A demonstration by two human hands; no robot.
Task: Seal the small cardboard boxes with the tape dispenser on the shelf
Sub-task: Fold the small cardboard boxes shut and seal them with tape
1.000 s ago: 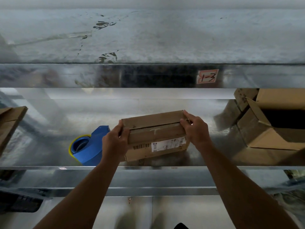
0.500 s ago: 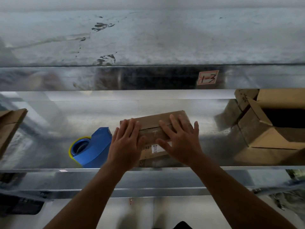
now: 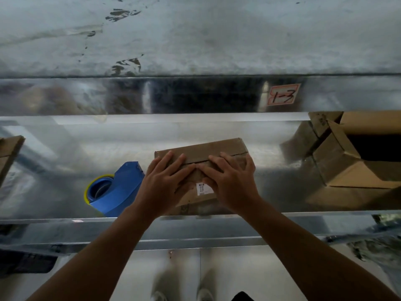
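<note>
1. Galvanised metal shelving fills the view. The shelf [image 3: 54,198] we work on runs across the middle of the frame, and the beam above it carries a red-edged label [image 3: 283,94] reading 1-3 at the upper right.
2. The small cardboard box [image 3: 217,148] sits on that shelf at the centre of the frame, slightly skewed. Its flaps are folded down and the seam runs left to right across the top. We cannot tell whether any tape is on it.
3. Our left hand [image 3: 165,185] and right hand [image 3: 233,183] both lie flat on the lid, fingers straight and spread, with the index tips nearly meeting at the seam. They press down and grasp nothing.
4. The blue tape dispenser [image 3: 118,190] stands on the shelf just beside the box, left of our left hand and untouched.
5. An open carton [image 3: 347,170] sits at the right edge and a flat piece of cardboard [image 3: 8,153] at the left edge, both well apart from the box.
6. We judge the step in hand to be flattening the flaps before taping. To do it well, we press until the flap edges meet flush, with no gap or overlap. Then the right hand pins the seam while the left, being nearer, takes the dispenser. If both hands lift together, the flaps may spring up.
</note>
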